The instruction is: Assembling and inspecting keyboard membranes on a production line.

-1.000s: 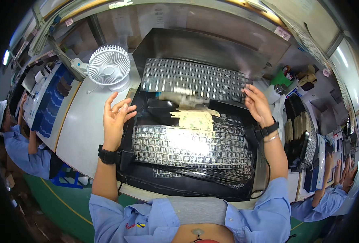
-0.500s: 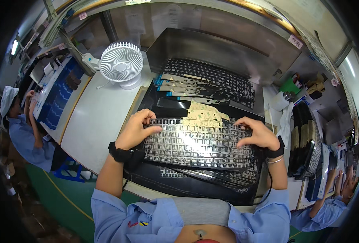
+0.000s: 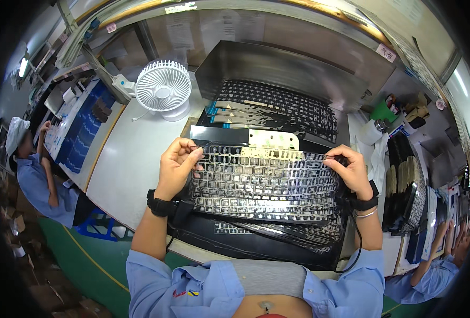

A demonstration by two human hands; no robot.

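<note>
A thin, shiny keyboard sheet [image 3: 266, 173], cut through with rows of key-shaped openings, is raised at its far edge between my hands. My left hand [image 3: 175, 167] pinches the far left corner with thumb and fingers. At the far right corner my right hand [image 3: 351, 170] has a similar pinch on it. A black strip and a cream tab [image 3: 273, 140] with small holes stick up along the far edge. More such sheets [image 3: 303, 236] lie stacked beneath, fanned out a little on a black mat [image 3: 203, 236].
Behind lies a pile of dark keyboard sheets [image 3: 280, 100] with blue-edged tabs, backed by a dark metal panel [image 3: 277, 61]. A white fan [image 3: 163, 91] stands at the far left. On the right are a green container [image 3: 384, 112] and more stacked sheets [image 3: 404, 180]. People work at both sides.
My fingers have closed on the two far corners of the top sheet, and its far edge has come up. The tab, formerly lying flatter and crumpled-looking, now stands straighter.
</note>
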